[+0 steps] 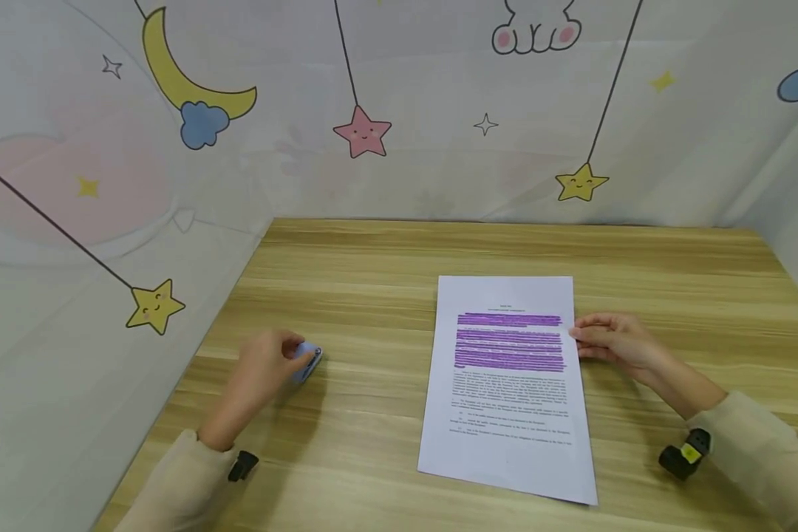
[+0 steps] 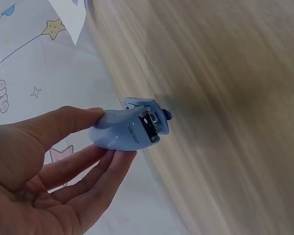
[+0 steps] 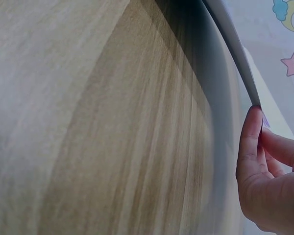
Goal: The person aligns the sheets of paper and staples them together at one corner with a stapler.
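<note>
My left hand (image 1: 264, 377) is over the left part of the table and holds a small light-blue stapler (image 2: 120, 131) between thumb and fingers. In the left wrist view its rounded body points away from the palm, and a dark slot with metal shows at the front end. On the right, my right hand (image 1: 621, 347) pinches the right edge of a printed paper (image 1: 505, 465), thumb on the printed side and fingers behind. Purple highlighting covers the paper's upper lines. In the right wrist view the paper (image 3: 235, 44) curves up from the wooden surface along the pinched edge.
The wooden table (image 1: 372, 251) reaches back to a white cloth backdrop (image 1: 439, 177) printed with stars, a moon and clouds. The cloth also closes off the left side. A black wrist device (image 1: 685, 454) sits at the right sleeve, another (image 1: 242, 465) at the left.
</note>
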### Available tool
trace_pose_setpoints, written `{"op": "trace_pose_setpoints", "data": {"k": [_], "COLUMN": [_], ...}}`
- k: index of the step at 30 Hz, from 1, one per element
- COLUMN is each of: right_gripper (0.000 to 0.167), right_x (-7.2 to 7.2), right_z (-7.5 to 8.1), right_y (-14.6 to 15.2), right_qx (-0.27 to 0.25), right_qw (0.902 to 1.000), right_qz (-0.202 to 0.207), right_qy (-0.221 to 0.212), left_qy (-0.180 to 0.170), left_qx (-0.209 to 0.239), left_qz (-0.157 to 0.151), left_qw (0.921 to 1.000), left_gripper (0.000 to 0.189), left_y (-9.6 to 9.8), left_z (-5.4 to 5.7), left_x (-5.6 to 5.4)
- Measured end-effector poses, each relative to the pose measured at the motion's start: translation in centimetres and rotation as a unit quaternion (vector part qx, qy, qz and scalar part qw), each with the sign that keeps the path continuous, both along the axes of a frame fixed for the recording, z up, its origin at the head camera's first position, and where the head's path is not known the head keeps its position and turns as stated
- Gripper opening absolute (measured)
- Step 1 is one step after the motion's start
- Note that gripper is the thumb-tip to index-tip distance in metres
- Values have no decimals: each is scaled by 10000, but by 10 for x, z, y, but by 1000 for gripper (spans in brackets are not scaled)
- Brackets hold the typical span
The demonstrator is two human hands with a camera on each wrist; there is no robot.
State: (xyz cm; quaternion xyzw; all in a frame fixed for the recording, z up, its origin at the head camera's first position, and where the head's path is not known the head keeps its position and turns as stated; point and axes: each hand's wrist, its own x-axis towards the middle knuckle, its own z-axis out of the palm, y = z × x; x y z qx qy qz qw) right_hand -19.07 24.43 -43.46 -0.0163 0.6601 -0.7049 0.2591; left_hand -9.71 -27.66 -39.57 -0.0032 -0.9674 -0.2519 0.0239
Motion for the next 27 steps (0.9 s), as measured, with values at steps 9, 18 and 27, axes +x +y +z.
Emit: {"op": "trace_pose_setpoints", "data": {"k": [9, 18, 27], "right_gripper": [14, 13, 11], "right_x": [1, 2, 0], "right_z": [-1, 1, 3], "right_y": [0, 0, -1], "right_qx": [-67, -164, -13], "right_qw": [10000, 9999, 9999], "right_qz": [-6, 0, 55], "right_qy": [16, 48, 96], "left_qy": [-142, 148, 55], "left_qx": [-59, -13, -64], "left_qz": [-607, -1077, -1321], "left_qw": [9980, 9941, 9912], "left_gripper": [26, 26, 27], "left_y": [29, 55, 79], "left_z": [-2, 0, 1], "left_x": [-32, -53, -71]}}
